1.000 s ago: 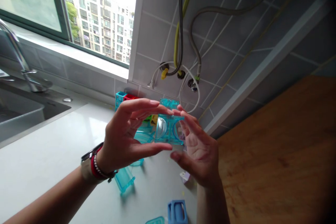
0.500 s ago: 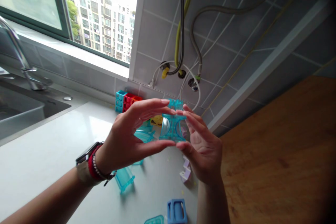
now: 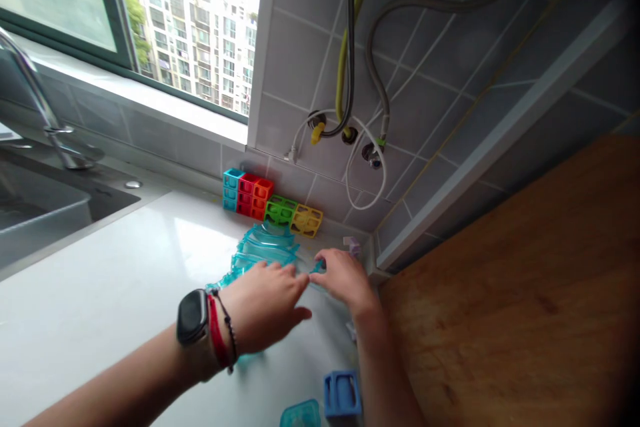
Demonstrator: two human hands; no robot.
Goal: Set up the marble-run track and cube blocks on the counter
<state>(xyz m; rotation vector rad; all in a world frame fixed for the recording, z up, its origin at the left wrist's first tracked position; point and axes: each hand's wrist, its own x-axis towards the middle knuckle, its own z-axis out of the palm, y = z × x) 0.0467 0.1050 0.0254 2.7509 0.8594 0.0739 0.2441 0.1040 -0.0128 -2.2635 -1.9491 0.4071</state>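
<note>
My left hand (image 3: pixel 267 303), with a watch and bracelets at its wrist, hovers palm down over translucent teal plastic pieces (image 3: pixel 265 247). Its thumb stands apart from the fingers, and nothing shows in it. Close by, my right hand (image 3: pixel 345 279) is lowered towards the counter near the wall, its thumb and fingers closed on a teal plastic piece (image 3: pixel 317 268) that is mostly hidden. Several curved teal pieces lie overlapped on the counter; my left hand and wrist cover part of them.
Along the wall stand turquoise (image 3: pixel 231 188), red (image 3: pixel 246 195), orange (image 3: pixel 262 197), green (image 3: pixel 281 211) and yellow blocks (image 3: pixel 306 221). Nearer are a blue block (image 3: pixel 343 392) and a teal piece (image 3: pixel 301 413). A sink (image 3: pixel 100 207) lies left, a wooden panel (image 3: pixel 515 280) right.
Both hands held up a teal piece between them before. Now they are lower and turned palm down; my left hand has let go, while my right has carried the piece down to the counter.
</note>
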